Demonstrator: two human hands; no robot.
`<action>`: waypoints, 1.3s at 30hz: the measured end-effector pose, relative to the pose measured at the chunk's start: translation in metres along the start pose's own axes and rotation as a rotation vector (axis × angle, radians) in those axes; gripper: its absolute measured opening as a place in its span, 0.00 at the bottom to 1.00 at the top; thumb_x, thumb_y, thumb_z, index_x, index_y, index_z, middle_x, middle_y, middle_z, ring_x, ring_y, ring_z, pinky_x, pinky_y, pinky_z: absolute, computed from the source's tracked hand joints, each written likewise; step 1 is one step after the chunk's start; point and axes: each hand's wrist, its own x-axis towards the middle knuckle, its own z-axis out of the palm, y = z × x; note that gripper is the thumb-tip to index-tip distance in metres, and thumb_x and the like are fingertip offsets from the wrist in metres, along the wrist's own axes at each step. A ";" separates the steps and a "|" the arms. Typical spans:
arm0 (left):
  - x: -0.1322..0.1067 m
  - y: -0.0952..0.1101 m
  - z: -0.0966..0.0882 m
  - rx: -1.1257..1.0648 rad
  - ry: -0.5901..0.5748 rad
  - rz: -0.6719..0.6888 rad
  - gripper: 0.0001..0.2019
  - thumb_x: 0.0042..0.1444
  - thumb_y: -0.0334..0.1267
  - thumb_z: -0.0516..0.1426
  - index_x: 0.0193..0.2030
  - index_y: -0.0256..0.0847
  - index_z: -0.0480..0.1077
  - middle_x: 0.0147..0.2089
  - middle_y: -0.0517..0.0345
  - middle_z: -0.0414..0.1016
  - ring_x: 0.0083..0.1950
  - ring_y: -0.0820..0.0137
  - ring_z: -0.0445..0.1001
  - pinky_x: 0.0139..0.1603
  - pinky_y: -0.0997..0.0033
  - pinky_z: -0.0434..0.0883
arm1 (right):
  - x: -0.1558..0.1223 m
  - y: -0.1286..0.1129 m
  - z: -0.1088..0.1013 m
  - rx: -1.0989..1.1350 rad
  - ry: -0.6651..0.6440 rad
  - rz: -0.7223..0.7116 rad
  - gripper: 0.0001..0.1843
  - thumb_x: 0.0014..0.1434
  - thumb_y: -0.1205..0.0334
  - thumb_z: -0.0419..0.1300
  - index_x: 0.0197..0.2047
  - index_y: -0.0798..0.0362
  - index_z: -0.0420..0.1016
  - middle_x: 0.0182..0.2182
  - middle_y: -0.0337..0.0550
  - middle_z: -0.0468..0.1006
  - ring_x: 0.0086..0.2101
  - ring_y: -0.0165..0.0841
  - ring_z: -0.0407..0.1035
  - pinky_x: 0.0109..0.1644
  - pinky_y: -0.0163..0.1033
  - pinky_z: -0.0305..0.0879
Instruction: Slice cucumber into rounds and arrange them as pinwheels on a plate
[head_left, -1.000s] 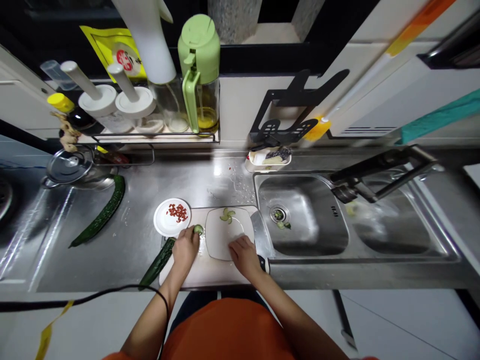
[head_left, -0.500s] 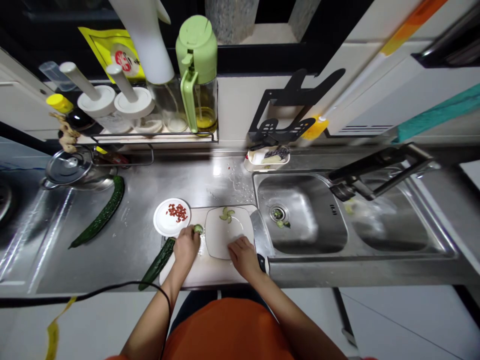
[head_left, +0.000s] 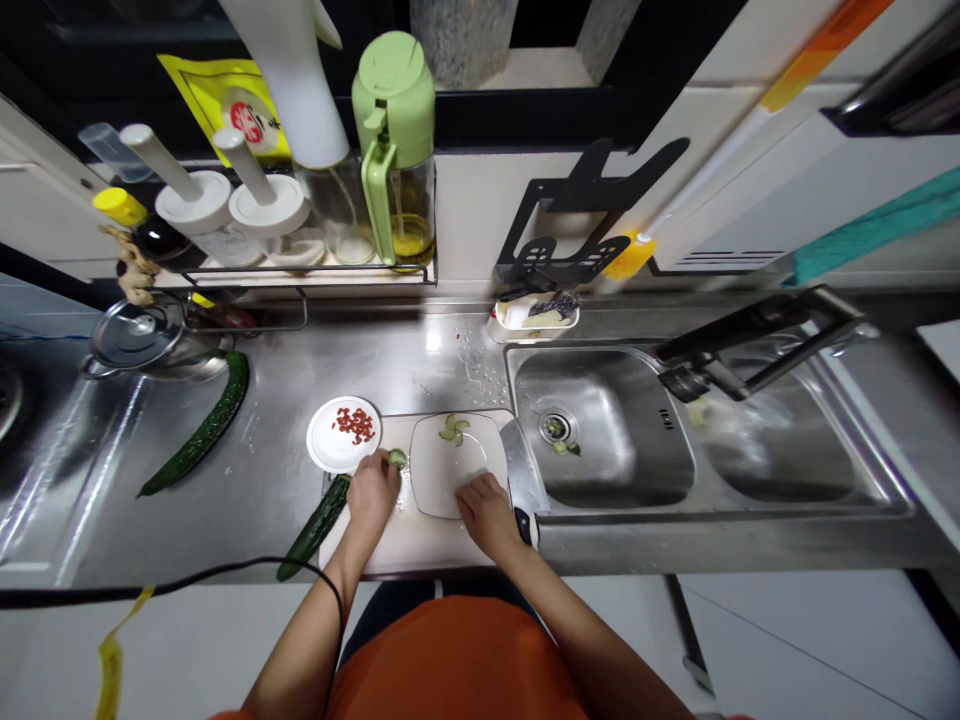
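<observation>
My left hand point(head_left: 372, 492) is closed round a dark green cucumber point(head_left: 315, 525) that lies slantwise over the left edge of the white cutting board point(head_left: 409, 545); its cut end point(head_left: 397, 459) shows just past my fingers. My right hand point(head_left: 486, 513) is curled on the near edge of a white square plate point(head_left: 457, 468) standing on the board, with a few cucumber slices point(head_left: 453, 430) at its far side. A cleaver point(head_left: 519, 462) with a black handle lies along the board's right edge, beside my right hand.
A small round plate with red bits point(head_left: 344, 433) sits left of the board. A second cucumber point(head_left: 201, 428) lies on the steel counter further left, near a pot lid point(head_left: 139, 335). The double sink point(head_left: 607, 440) and tap point(head_left: 750, 345) are to the right; a condiment rack point(head_left: 300, 230) stands behind.
</observation>
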 end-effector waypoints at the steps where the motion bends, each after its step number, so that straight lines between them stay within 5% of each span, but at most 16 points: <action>1: 0.000 0.000 0.000 -0.005 0.002 -0.001 0.11 0.57 0.39 0.53 0.43 0.41 0.72 0.38 0.51 0.74 0.37 0.66 0.72 0.36 0.71 0.61 | 0.000 0.000 0.000 0.003 0.003 -0.001 0.10 0.61 0.69 0.53 0.31 0.52 0.73 0.29 0.44 0.71 0.38 0.37 0.59 0.41 0.40 0.55; 14: -0.004 0.000 0.002 -0.041 0.062 0.002 0.08 0.57 0.38 0.51 0.36 0.41 0.71 0.35 0.53 0.75 0.33 0.69 0.71 0.34 0.72 0.61 | 0.001 0.002 0.002 0.030 0.001 -0.022 0.10 0.61 0.69 0.52 0.31 0.52 0.73 0.29 0.44 0.71 0.38 0.37 0.59 0.43 0.40 0.56; 22: -0.001 -0.005 -0.004 -0.386 0.011 -0.003 0.09 0.52 0.40 0.55 0.37 0.41 0.75 0.29 0.60 0.76 0.29 0.73 0.71 0.34 0.75 0.64 | 0.005 0.001 0.001 0.109 0.009 -0.012 0.09 0.59 0.70 0.53 0.32 0.53 0.73 0.30 0.44 0.71 0.38 0.36 0.60 0.43 0.40 0.58; 32: -0.003 0.018 -0.006 -0.828 -0.409 0.017 0.15 0.45 0.48 0.62 0.33 0.37 0.75 0.27 0.59 0.73 0.27 0.75 0.67 0.29 0.76 0.64 | 0.030 -0.009 -0.009 0.434 0.101 0.107 0.12 0.55 0.67 0.58 0.43 0.50 0.75 0.38 0.44 0.78 0.41 0.36 0.68 0.46 0.43 0.62; 39: -0.004 0.030 -0.002 -0.901 -0.583 -0.004 0.15 0.43 0.47 0.62 0.33 0.37 0.75 0.27 0.59 0.72 0.26 0.76 0.66 0.29 0.75 0.63 | 0.035 -0.007 -0.016 0.658 -0.010 0.284 0.05 0.54 0.64 0.58 0.32 0.49 0.76 0.30 0.38 0.77 0.35 0.33 0.69 0.37 0.37 0.63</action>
